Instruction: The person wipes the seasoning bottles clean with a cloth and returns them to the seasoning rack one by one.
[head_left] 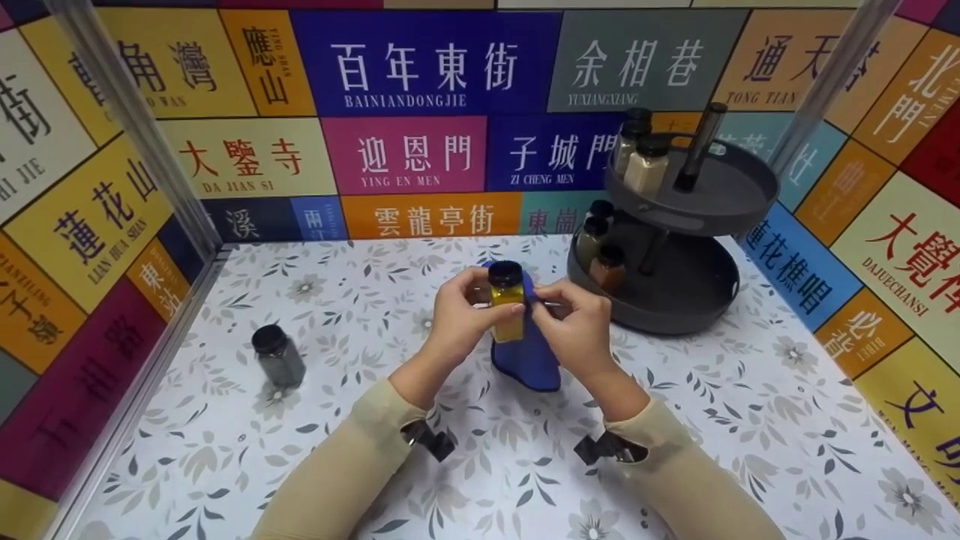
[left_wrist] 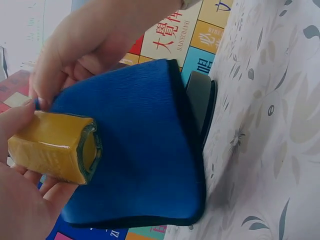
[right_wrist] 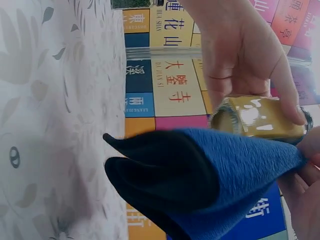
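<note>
My left hand (head_left: 463,315) grips a glass spice jar (head_left: 508,319) with a black lid and yellow powder inside, held upright above the table. Beside it, my right hand (head_left: 577,322) pinches the upper edge of a blue cloth (head_left: 529,360) with dark trim, which hangs down behind the jar. In the left wrist view the jar's base (left_wrist: 90,152) faces the blue cloth (left_wrist: 140,140). The right wrist view shows the cloth (right_wrist: 240,165) folded over, its lower end spread, close to the yellow jar (right_wrist: 260,116).
A jar of dark contents (head_left: 279,358) with a black lid stands on the table at left. At back right is a two-tier dark rack (head_left: 675,319) with several spice jars on both tiers. Sign-patterned panels (head_left: 420,60) enclose the back and sides of the flowered tabletop (head_left: 360,285).
</note>
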